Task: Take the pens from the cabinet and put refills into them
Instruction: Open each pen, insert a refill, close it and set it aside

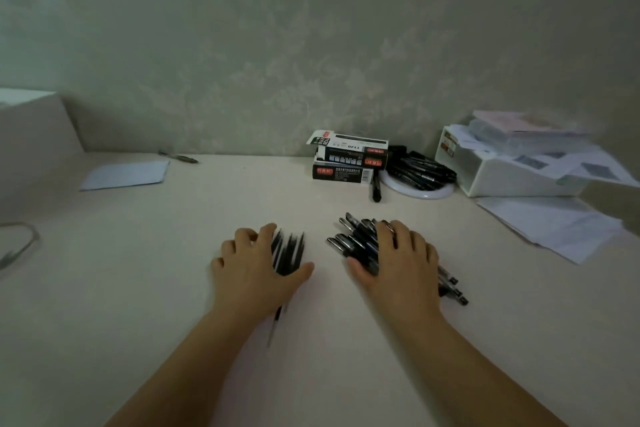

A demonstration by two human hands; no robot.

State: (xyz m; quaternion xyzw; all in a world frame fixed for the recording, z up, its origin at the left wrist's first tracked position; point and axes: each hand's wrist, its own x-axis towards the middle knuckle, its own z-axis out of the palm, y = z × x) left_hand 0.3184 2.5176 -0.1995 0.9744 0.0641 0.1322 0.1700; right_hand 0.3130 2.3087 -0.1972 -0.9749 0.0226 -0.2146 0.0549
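Several thin black refills [289, 251] lie side by side on the pale desk [173, 253], partly under my left hand [254, 267], whose fingers curl over them. A pile of black pens [349, 239] lies to the right, and my right hand [401, 260] rests on top of it with the fingers bent over the pens. More pen ends [452, 289] stick out from under that hand on its right side. Both hands sit near the desk's middle, a short gap apart.
Two stacked pen boxes [349, 158] stand by the wall, beside a white dish [415, 189] heaped with black pens. A lone black pen [376, 189] lies in front. A white organizer [505, 170] and loose papers [554, 229] fill the right; a sheet [126, 175] lies left.
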